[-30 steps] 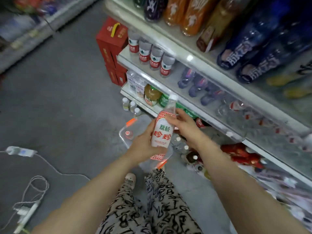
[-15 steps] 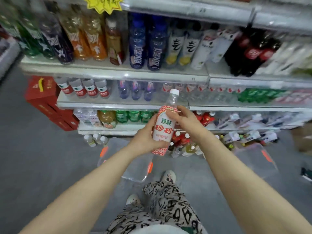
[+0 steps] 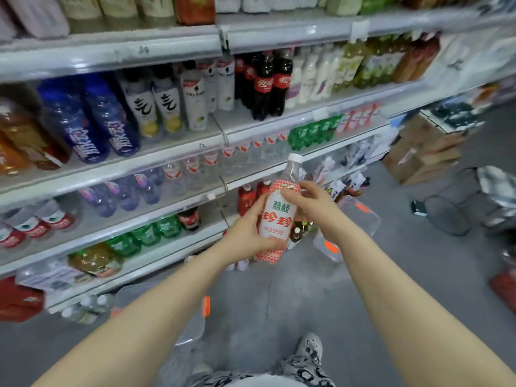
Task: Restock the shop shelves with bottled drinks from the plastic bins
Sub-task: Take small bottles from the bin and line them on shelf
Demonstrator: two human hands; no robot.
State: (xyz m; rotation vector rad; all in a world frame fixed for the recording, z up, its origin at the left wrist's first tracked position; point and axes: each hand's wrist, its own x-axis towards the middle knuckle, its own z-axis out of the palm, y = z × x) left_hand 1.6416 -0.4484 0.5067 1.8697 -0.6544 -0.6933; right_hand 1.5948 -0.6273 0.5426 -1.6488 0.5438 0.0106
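A clear bottle with a white cap and a red-and-white label is upright in front of me, held in both hands. My left hand grips its lower body from the left. My right hand wraps the upper label from the right. Behind it run the shop shelves, stocked with blue, white, cola and green bottles. One clear plastic bin with orange clips sits on the floor behind my right hand, with bottles in it. A second clear bin lies on the floor below my left arm.
Cardboard boxes stand on the floor at the far right, with a black wire fan beside them. Red cartons sit at the lower left by the shelf base. Loose small bottles stand on the grey floor near them.
My view has swung up and to the right along the shelves, from the floor bin to higher shelf rows. Both hands keep hold of the same bottle in front of me.
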